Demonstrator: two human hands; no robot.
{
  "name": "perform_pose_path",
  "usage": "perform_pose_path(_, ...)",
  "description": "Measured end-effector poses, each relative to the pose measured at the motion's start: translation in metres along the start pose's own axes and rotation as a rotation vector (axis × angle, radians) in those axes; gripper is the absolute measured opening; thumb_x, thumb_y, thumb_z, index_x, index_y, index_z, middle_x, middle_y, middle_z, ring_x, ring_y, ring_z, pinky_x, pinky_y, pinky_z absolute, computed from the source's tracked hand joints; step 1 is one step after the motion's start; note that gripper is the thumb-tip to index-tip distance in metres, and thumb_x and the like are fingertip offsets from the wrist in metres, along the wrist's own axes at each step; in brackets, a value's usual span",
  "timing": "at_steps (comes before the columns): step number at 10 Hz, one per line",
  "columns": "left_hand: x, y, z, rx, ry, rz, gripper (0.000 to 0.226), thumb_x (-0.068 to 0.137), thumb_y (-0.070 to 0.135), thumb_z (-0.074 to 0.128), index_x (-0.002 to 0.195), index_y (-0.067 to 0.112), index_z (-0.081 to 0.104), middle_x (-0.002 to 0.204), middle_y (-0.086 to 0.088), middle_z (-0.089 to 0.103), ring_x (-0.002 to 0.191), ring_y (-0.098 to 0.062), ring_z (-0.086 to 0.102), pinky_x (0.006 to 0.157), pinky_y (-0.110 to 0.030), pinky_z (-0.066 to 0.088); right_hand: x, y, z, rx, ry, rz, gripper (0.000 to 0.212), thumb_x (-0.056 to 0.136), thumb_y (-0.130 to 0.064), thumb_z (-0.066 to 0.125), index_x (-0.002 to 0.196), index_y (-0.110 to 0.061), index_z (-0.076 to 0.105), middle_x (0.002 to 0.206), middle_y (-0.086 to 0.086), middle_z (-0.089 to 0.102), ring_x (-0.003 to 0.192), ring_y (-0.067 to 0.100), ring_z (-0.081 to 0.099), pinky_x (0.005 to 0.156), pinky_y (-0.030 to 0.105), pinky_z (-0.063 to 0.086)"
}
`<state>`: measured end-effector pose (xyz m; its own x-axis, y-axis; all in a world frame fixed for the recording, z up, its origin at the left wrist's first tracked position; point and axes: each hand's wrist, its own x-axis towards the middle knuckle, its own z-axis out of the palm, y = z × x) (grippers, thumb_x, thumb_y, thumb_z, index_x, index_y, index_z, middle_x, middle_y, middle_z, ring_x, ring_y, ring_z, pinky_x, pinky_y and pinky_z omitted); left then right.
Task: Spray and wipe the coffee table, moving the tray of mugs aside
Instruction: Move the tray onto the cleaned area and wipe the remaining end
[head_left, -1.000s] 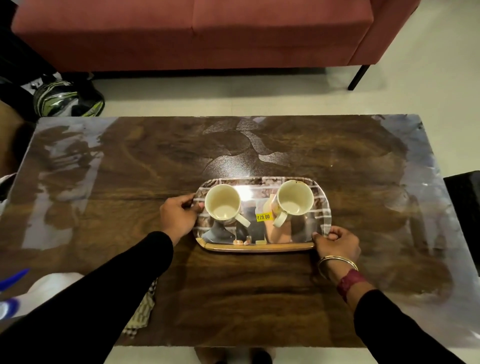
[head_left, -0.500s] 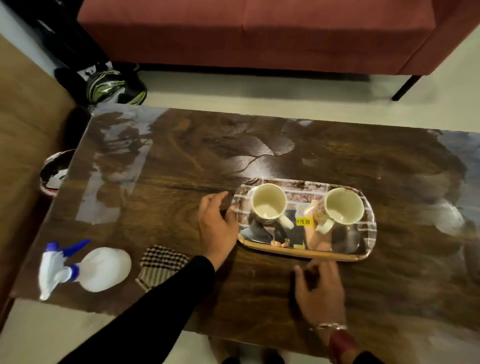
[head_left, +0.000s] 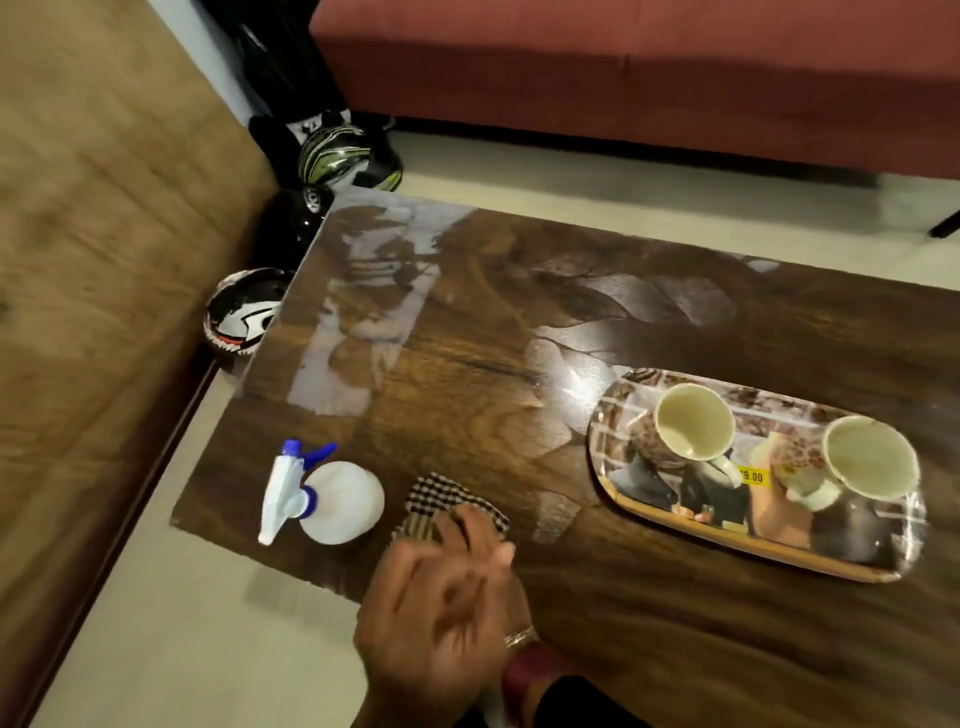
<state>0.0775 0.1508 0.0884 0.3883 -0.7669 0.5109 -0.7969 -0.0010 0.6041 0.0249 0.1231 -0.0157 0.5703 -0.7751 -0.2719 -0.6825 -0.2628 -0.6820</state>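
A dark wooden coffee table (head_left: 519, 332) fills the view. On its right part rests a glossy printed tray (head_left: 748, 545) holding two cream mugs (head_left: 693, 421) (head_left: 870, 457), with no hand on it. At the near left corner a white spray bottle (head_left: 337, 501) with a blue trigger lies on its side. Just to its right lies a checked cloth (head_left: 441, 493). My right hand (head_left: 447, 608), blurred and wearing a bangle and a red band, hovers over the cloth's near edge with its fingers apart. My left hand is out of view.
A red sofa (head_left: 623, 67) stands beyond the table. A brown upholstered seat (head_left: 104, 260) runs along the left side. Two helmets (head_left: 335, 150) (head_left: 241, 312) sit on the floor by the table's far left corner. Pale floor shows below the near edge.
Both hands have left the tray. My right hand has swung left to the checked cloth, my left hand has dropped out of view, and the camera has turned left.
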Motion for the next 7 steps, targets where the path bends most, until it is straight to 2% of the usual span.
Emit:
perform_pose_path(1, -0.007, -0.031, -0.043, 0.142, 0.093, -0.247, 0.056, 0.076, 0.048, 0.074, 0.056, 0.003, 0.046, 0.060, -0.007, 0.048, 0.070, -0.004, 0.045, 0.070, -0.016, 0.037, 0.011, -0.003, 0.023, -0.123, 0.078, 0.057, 0.070, 0.077, -0.036, 0.078, 0.137, -0.004, 0.063, 0.144, 0.015, 0.059, 0.137, 0.030, 0.054, 0.114, 0.038, 0.044)
perform_pose_path(2, -0.005, -0.085, -0.072, 0.177, 0.031, -0.330, 0.084, 0.072, 0.075, 0.060, 0.072, -0.008, 0.047, 0.067, -0.017, 0.043, 0.075, -0.005, 0.044, 0.069, -0.025, 0.037, 0.017, -0.003, 0.039, -0.282, 0.055, 0.027, 0.075, 0.079, -0.039, 0.074, 0.144, -0.006, 0.057, 0.151, 0.010, 0.054, 0.143, 0.029, 0.048, 0.118, 0.043, 0.034)
perform_pose_path(3, -0.001, -0.130, -0.083, -0.030, 0.090, -0.403, 0.089, 0.057, 0.085, 0.065, 0.104, 0.013, 0.043, 0.087, -0.026, 0.047, 0.094, -0.003, 0.050, 0.075, -0.028, 0.041, 0.021, 0.009, 0.050, -0.332, 0.099, 0.011, 0.074, 0.088, -0.040, 0.060, 0.153, -0.010, 0.045, 0.164, 0.007, 0.037, 0.152, 0.027, 0.033, 0.120, 0.042, 0.017)
perform_pose_path(4, 0.013, -0.167, -0.086, -0.306, -0.117, -0.531, 0.125, 0.044, 0.080, 0.082, 0.145, 0.023, 0.036, 0.142, -0.012, 0.050, 0.127, -0.014, 0.054, 0.100, -0.036, 0.049, 0.032, 0.017, 0.058, -0.335, 0.139, -0.041, 0.073, 0.091, -0.040, 0.053, 0.157, -0.012, 0.039, 0.168, 0.005, 0.027, 0.156, 0.025, 0.023, 0.123, 0.043, 0.012)
perform_pose_path(5, 0.039, -0.193, -0.079, -0.330, -0.370, -0.431, 0.134, 0.049, 0.063, 0.093, 0.158, 0.020, 0.028, 0.157, 0.000, 0.043, 0.144, -0.019, 0.045, 0.112, -0.031, 0.044, 0.049, 0.022, 0.054, -0.353, 0.150, -0.080, 0.073, 0.091, -0.039, 0.051, 0.157, -0.012, 0.038, 0.168, 0.006, 0.028, 0.156, 0.025, 0.023, 0.123, 0.045, 0.016)
perform_pose_path(6, 0.057, -0.193, -0.062, -0.371, -0.470, -0.354, 0.118, 0.060, 0.051, 0.095, 0.156, 0.019, 0.033, 0.155, 0.001, 0.046, 0.141, -0.019, 0.049, 0.110, -0.023, 0.045, 0.059, 0.024, 0.048, -0.368, 0.171, -0.114, 0.072, 0.090, -0.038, 0.052, 0.156, -0.011, 0.041, 0.167, 0.006, 0.032, 0.155, 0.026, 0.027, 0.121, 0.047, 0.021)
perform_pose_path(7, 0.063, -0.192, -0.044, -0.395, -0.472, -0.292, 0.093, 0.069, 0.043, 0.092, 0.147, 0.022, 0.045, 0.147, 0.008, 0.055, 0.134, -0.019, 0.057, 0.106, -0.025, 0.049, 0.072, 0.026, 0.044, -0.390, 0.169, -0.141, 0.073, 0.090, -0.037, 0.052, 0.156, -0.011, 0.041, 0.167, 0.006, 0.032, 0.155, 0.026, 0.027, 0.121, 0.048, 0.022)
